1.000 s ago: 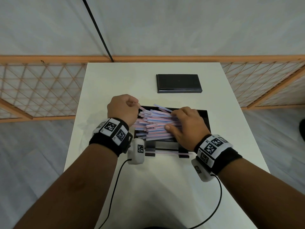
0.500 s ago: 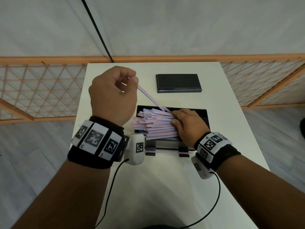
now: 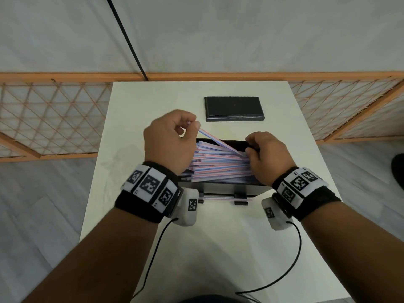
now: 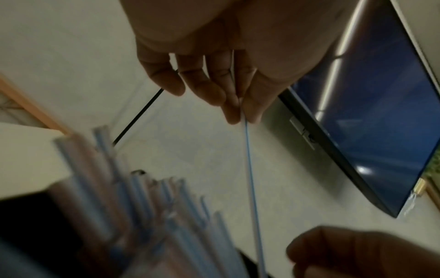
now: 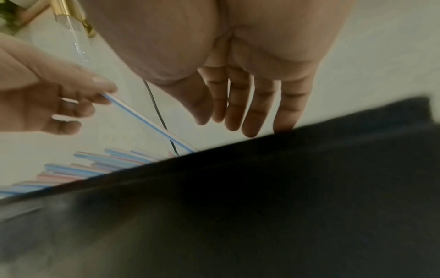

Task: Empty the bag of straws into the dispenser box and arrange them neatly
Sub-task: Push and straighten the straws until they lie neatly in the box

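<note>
The straws (image 3: 218, 165) lie heaped in the open black dispenser box (image 3: 231, 142), roughly parallel but with uneven left ends overhanging its rim. One striped straw (image 3: 220, 143) stands out from the heap, slanting up to the left. My left hand (image 3: 169, 138) pinches its upper end between thumb and fingertips; the left wrist view confirms the pinch. My right hand (image 3: 265, 157) rests at the heap's right end, fingers near straight and holding nothing in the right wrist view, their tips at the box's edge.

Step in hand, as I judge it: arranging. No bag is visible. The next move calls for lowering the slanted straw flat and parallel, then squaring the ends against the right hand.

Against half a second ago: the left hand sits lower and nearer the box, so the straw slants less steeply; the right hand has shifted from lying over the heap toward the far right rim.

Beyond the box, a closed black case (image 3: 234, 108) lies on the white surface (image 3: 218, 248).
</note>
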